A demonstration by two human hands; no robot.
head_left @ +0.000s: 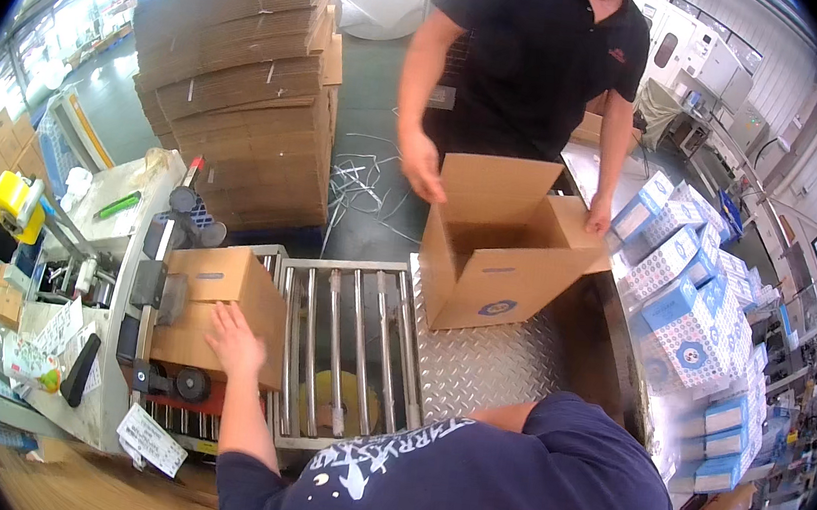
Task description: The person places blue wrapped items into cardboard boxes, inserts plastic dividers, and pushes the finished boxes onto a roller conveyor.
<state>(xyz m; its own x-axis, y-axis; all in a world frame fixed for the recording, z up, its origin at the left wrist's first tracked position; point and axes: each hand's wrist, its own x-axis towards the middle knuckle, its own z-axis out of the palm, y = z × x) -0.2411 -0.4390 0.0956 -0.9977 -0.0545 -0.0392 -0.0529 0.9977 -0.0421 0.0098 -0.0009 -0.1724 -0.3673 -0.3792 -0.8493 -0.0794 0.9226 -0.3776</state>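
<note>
My left hand (236, 340) lies with its fingers stretched out against the near side of a closed brown cardboard carton (224, 307). That carton sits at the left end of the roller conveyor, partly inside a taping machine (151, 293). Only a short piece of my right arm shows beside my dark blue shirt, and the right hand is out of sight. Across from me, a co-worker in a black shirt has both hands at an open carton (510, 286) with raised flaps, which stands on a diamond-plate metal surface (476, 367).
Metal rollers (331, 346) run between the two cartons. Tall stacks of flattened cardboard (236, 97) stand behind the conveyor. Many blue-and-white boxes (690, 324) are piled along the right. A cluttered bench (119, 210) is at the left, and loose strapping (361, 185) lies on the floor.
</note>
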